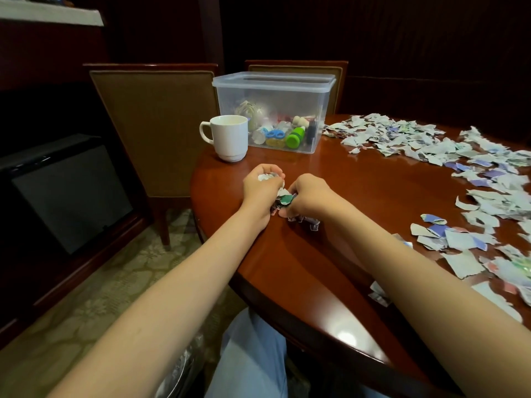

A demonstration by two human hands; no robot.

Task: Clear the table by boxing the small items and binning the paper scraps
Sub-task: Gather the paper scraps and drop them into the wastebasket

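Two hands seen, both over the near left part of the counter (316,262), close together.
- Left hand (258,186): fingers (265,168) curled tight round a wad (283,196) of crumpled scraps; white paper shows inside the fist.
- Right hand (309,196): fingers clamped on the same wad from the other side; a green piece shows between the two hands. A few bits lie on the counter just under this hand.

One clear box (273,90), lid off, is set at the far edge of the counter. Small items (287,133) are piled at its bottom; a green piece and a blue piece can be made out, but the total cannot be counted.

One white mug (230,139) stands upright just left of the box, handle to the left.

Loose scraps (459,168), too many to count, are spread in a wide band from beside the box along the right side of the counter and down to the right forearm.

Two chairs (155,124) are noted: one left of the counter, one behind the box.
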